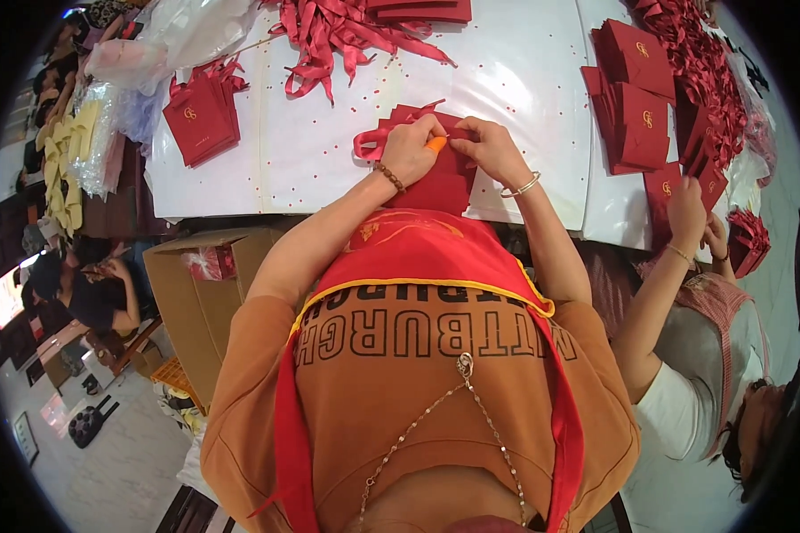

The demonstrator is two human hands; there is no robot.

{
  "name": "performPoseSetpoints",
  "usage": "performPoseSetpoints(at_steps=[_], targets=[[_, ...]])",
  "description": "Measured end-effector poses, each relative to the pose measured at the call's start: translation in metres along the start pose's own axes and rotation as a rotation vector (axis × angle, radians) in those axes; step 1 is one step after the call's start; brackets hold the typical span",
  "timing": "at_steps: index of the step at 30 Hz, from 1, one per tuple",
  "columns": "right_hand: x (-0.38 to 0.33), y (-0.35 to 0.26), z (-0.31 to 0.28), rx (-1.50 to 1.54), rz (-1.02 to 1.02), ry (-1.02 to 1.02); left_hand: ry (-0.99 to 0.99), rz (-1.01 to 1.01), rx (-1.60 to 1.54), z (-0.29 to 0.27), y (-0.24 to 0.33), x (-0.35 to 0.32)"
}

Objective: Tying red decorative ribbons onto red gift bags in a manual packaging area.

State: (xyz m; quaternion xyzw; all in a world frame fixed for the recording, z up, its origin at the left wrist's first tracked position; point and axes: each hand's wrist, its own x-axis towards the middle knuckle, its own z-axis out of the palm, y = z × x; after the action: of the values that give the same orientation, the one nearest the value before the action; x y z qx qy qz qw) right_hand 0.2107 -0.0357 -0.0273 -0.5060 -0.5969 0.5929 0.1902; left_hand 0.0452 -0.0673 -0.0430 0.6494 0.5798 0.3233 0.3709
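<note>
In front of me on the white table lie dark red paper bags [440, 191], overlapping at the table's near edge. My left hand [409, 153] is closed over the upper part of the bags. A glossy red ribbon [366, 145] loops out from under this hand on its left side. At its thumb shows a small orange piece [436, 143]; whether it is held or worn I cannot tell. Close beside it, my right hand [493, 155] has thumb and forefinger pinched together at the bag's upper right edge. What lies between those fingertips is too small to make out.
Loose red ribbons [329, 40] are heaped at the far side. Finished-looking bags [202, 120] lie at left; stacked bags [642, 124] stand at right. A co-worker's hand [687, 216] works at near right. An open cardboard box [182, 284] sits below the table's left edge.
</note>
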Motion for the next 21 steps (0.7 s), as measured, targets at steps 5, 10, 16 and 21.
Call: performPoseSetpoints(at_steps=[5, 10, 16, 21], targets=[[-0.001, 0.000, 0.001, -0.014, -0.030, -0.003, -0.019, -0.029, 0.041, -0.001, 0.005, 0.000], [0.000, 0.006, 0.005, -0.062, -0.073, 0.020, -0.120, -0.306, -0.208, -0.009, 0.013, 0.006], [-0.003, 0.006, 0.009, -0.039, -0.107, 0.070, -0.094, -0.342, -0.203, -0.008, 0.013, 0.007], [-0.005, 0.000, 0.009, 0.003, -0.008, 0.018, -0.141, -0.396, -0.242, -0.014, 0.015, 0.009]])
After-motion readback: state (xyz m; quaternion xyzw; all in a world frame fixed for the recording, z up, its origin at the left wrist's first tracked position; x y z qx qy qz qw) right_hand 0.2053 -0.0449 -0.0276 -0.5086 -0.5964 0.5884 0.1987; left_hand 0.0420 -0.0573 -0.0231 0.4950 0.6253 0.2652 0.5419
